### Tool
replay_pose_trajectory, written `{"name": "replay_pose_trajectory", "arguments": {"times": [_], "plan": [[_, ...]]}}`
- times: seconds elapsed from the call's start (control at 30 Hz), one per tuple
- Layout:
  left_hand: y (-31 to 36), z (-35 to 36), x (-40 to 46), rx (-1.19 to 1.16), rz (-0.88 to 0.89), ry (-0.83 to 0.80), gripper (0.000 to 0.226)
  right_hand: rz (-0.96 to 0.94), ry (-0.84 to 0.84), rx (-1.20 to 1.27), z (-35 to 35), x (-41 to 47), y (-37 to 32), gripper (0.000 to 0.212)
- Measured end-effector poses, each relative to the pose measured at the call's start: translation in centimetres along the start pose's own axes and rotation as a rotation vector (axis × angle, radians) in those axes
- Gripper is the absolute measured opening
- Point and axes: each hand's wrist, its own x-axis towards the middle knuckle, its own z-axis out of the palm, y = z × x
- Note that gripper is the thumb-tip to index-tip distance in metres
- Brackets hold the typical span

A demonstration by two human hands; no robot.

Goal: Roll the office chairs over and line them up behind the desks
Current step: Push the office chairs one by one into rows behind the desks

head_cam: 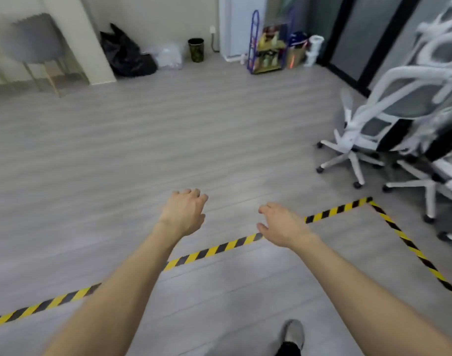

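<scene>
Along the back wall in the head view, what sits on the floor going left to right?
Grey stool → black rubbish bag → clear plastic bag → small dark bin → purple wire rack → white paper rolls. Further right and nearer, the white office chairs.

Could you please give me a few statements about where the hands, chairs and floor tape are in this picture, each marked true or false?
1. Both hands hold nothing. True: the left hand and right hand are out in front with loosely curled fingers, over bare floor.
2. The white office chairs are clustered at the right. True.
3. The right hand grips a chair's backrest. False: it is apart from the chairs.
4. The yellow and black tape on the floor runs in one straight line only. False: it turns a corner at the right, near the chairs.
5. A black bin stands by the far wall. True.
</scene>
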Motion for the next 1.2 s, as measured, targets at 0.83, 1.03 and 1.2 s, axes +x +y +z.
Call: {"name": "replay_pose_trajectory", "arguments": {"times": [0.83,1.03,1.2], "plan": [[42.2,-20.6,63.3,0.04,0.451,0.153,0.044,0.499,0.123,0.015,-14.6,14.3,64.0,0.035],[47.5,-28.5,77.8,0.035,0.507,0.22,0.037,0.574,0.216,0.059,-21.6,20.7,76.1,0.034],[54.4,-35.2,86.3,0.027,0.569,0.36,0.038,0.639,0.309,0.155,-24.6,24.5,87.0,0.025]]}}
